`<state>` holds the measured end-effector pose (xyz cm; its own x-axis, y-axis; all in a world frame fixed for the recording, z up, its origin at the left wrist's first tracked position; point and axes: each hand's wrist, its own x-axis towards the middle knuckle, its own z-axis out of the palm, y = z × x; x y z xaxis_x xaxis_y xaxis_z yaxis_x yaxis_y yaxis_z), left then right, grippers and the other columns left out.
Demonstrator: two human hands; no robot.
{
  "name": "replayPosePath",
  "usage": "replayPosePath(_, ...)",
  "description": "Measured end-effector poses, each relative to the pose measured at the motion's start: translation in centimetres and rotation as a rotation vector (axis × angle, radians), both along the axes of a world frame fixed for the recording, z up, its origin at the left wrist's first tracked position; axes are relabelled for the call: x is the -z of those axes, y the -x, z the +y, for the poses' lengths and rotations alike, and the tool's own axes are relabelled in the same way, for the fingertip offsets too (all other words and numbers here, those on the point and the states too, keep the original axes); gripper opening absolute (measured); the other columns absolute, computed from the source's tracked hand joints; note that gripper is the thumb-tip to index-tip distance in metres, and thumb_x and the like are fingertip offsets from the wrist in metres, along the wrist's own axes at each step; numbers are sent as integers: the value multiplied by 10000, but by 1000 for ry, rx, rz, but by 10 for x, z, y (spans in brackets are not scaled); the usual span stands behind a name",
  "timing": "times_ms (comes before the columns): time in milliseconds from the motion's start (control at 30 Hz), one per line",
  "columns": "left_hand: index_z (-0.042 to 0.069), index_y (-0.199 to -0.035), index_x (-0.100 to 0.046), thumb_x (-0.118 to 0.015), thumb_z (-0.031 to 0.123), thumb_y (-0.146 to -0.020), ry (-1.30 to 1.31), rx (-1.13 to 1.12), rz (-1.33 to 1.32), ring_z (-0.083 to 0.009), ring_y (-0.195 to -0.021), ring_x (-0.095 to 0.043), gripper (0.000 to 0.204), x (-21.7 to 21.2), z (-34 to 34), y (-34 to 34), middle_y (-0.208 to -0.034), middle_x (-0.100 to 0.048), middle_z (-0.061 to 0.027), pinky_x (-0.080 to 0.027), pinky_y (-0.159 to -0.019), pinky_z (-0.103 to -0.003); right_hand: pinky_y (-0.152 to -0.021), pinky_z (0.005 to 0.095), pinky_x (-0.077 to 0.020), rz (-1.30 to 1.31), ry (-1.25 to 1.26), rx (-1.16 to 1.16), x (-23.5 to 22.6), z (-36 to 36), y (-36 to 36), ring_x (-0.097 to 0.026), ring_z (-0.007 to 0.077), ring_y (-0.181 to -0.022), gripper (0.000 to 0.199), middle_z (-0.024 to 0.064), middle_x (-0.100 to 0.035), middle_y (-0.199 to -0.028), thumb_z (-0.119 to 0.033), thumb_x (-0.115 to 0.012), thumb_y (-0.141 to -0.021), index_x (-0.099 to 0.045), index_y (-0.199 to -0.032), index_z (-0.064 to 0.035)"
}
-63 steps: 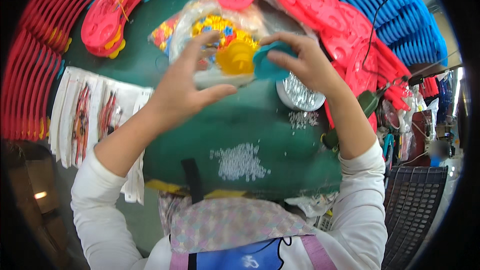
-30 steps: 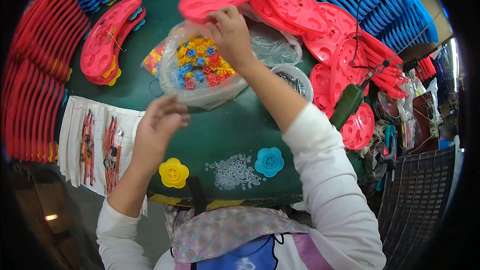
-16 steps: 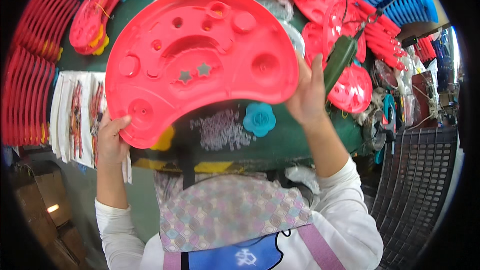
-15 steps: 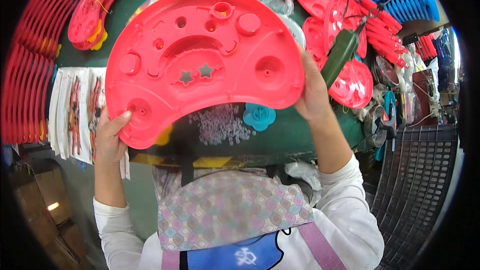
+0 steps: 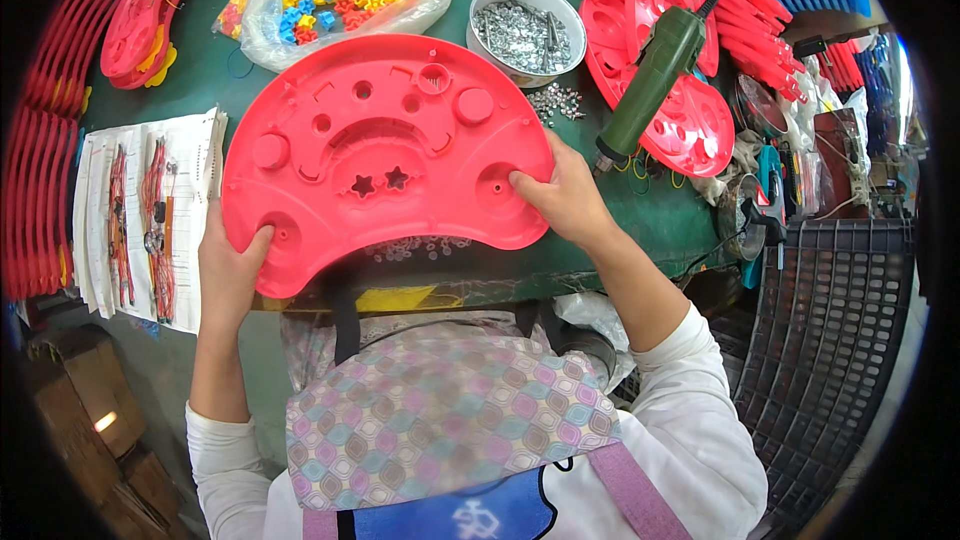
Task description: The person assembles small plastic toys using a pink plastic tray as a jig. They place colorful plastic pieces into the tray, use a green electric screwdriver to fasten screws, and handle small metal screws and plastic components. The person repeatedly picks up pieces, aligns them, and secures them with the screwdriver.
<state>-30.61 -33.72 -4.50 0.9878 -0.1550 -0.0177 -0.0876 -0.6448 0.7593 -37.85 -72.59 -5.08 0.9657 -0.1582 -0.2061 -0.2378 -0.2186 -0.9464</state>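
Between both hands I hold a red crescent-shaped plastic panel (image 5: 380,210), its moulded side with posts, round sockets and two star-shaped cutouts facing me. My left hand (image 5: 228,258) grips the panel's lower left end, thumb on top beside the round recess. At the right end my right hand (image 5: 570,190) is closed on the edge, its thumb lying near the other recess. The fingers underneath are hidden. Small clear plastic pieces (image 5: 415,247) show on the table just below the panel's inner curve.
Behind the panel are a plastic bag (image 5: 262,25) of coloured star pieces and a white bowl (image 5: 480,48) of screws. A green electric screwdriver (image 5: 650,90) hangs at right, near stacked red panels (image 5: 700,130). Wired parts lie on paper sheets (image 5: 195,155) at left. A black crate (image 5: 835,330) stands at right.
The panel has come down toward the table and lies flatter, uncovering the star pieces and the bowl behind it. My right thumb now rests on its face. The blue flower-shaped piece is hidden now.
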Motion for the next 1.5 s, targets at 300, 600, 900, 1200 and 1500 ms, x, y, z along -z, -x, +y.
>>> replayPosePath(300, -45, -1348, -542, -721, 42, -870, 34, -35, -4, -335, -1130, -668, 518, -8, -1, 5, -1226, -667, -231, -515, -996, -400, -949, 365, -540, -100, 196, -36, 2, 5, -3, -703, 235, -1065, 533, 185, -717, -1170, -64, -731, -864, -546, -1351, 48)
replayPosePath(600, -48, -1272, -546, -772, 111, -891, 32, -117, 40, -400, -1058, -709, 470, -6, -7, 2, -1105, -718, -262, -555, -915, -432, -1030, 340, -496, -121, 152, -22, 11, 1, -5, -616, 205, -1191, 661, 141, -617, -1310, 28, -700, -862, -444, -1471, 26)
replayPosePath(900, 20, -1286, -595, -775, 91, -829, -518, 164, -746, -343, -1133, -637, 496, -23, -24, 10, -1238, -643, -191, -518, -967, -402, -1099, 441, -438, -423, 720, -56, -11, 15, -13, -558, 352, -1254, 754, 186, -564, -1364, -51, -794, -811, -454, -1483, -14)
replayPosePath(1200, 15, -1067, -679, -701, 100, -907, -73, 633, -255, -345, -904, -695, 183, -46, -41, -42, -983, -698, -159, -563, -790, -419, -876, 387, -536, -529, 749, -355, -49, 42, -121, -680, 312, -931, 310, 147, -701, -1023, -144, -754, -904, -688, -1169, 2)
replayPosePath(1500, -5, -1022, -716, -641, 91, -934, -102, 226, -322, -372, -914, -712, 151, -45, -75, -185, -955, -741, -192, -560, -820, -455, -864, 461, -550, -404, 960, -441, -5, 112, -280, -703, 351, -977, 267, 151, -740, -1039, -236, -740, -889, -739, -1111, -87)
